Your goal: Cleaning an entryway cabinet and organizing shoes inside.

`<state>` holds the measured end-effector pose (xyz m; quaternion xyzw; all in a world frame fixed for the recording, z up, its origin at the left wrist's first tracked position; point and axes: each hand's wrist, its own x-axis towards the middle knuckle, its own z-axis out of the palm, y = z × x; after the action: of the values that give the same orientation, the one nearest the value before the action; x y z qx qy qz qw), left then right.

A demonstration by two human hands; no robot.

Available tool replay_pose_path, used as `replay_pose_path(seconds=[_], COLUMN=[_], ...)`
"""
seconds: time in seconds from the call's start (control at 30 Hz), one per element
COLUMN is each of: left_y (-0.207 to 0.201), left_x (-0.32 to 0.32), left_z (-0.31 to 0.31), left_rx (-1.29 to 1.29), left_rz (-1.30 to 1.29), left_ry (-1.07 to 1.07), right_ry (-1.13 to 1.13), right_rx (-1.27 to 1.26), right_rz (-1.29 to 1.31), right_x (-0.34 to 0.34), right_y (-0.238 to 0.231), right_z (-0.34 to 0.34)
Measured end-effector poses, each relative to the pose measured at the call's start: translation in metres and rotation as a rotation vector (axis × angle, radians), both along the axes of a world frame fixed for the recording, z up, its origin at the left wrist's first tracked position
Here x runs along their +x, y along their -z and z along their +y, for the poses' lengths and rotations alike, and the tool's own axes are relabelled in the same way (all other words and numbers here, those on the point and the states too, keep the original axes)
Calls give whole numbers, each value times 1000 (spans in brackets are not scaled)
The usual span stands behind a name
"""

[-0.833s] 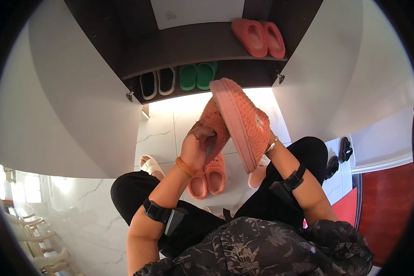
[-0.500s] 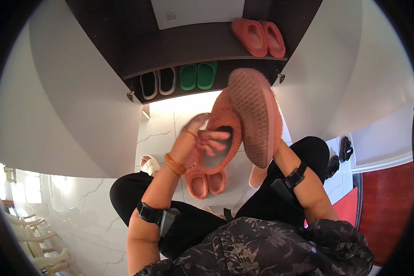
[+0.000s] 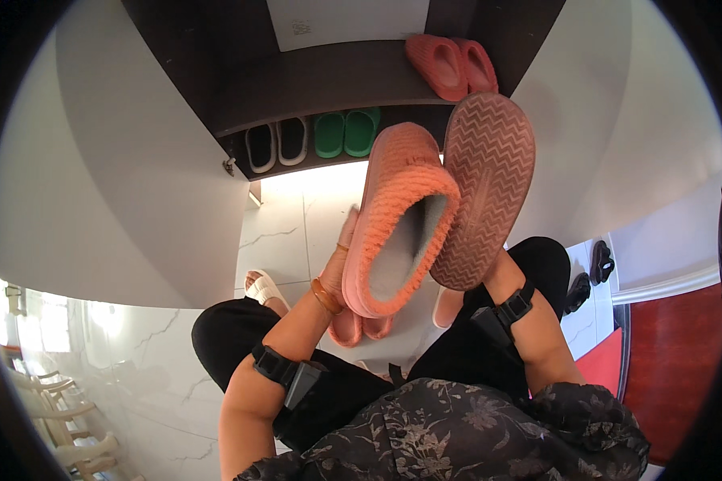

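Note:
My left hand grips a fuzzy coral slipper from its left side, with most of the fingers hidden behind it. The slipper's grey-lined opening faces me and its toe points up toward the cabinet. Beside it, touching its right edge, is the matching slipper, turned so that its brown zigzag sole shows. My right hand holds that one from behind; its fingers are out of sight. Another pair of coral slippers stands on the floor below, partly covered by the held slipper and my left wrist.
The open dark cabinet has a shelf bearing coral slippers. Beneath are green slippers and dark-lined pale ones. White doors flank me. Black sandals lie at right, plastic chairs at left.
My left hand, earlier blurred and spread before the left slipper, now grips its side. That slipper has turned with its opening toward me; the right one has tilted to show its whole sole.

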<state>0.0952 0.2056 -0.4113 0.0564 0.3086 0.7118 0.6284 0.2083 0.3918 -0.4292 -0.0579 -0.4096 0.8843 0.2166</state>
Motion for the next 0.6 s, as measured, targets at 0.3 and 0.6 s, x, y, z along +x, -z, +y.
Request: replay_pose_path(seconds=[0.3,0.6], left_y=[4,20], left_x=[-21,-19], left_z=[-1,1], left_rx=[84,-242], left_rz=[104,632], left_ry=[-170,-303], right_ry=[-45,-213], right_rx=[-199,-136], right_rz=[60,34], right_x=[-3,3], right_y=[-10,0], right_z=[-3,-18])
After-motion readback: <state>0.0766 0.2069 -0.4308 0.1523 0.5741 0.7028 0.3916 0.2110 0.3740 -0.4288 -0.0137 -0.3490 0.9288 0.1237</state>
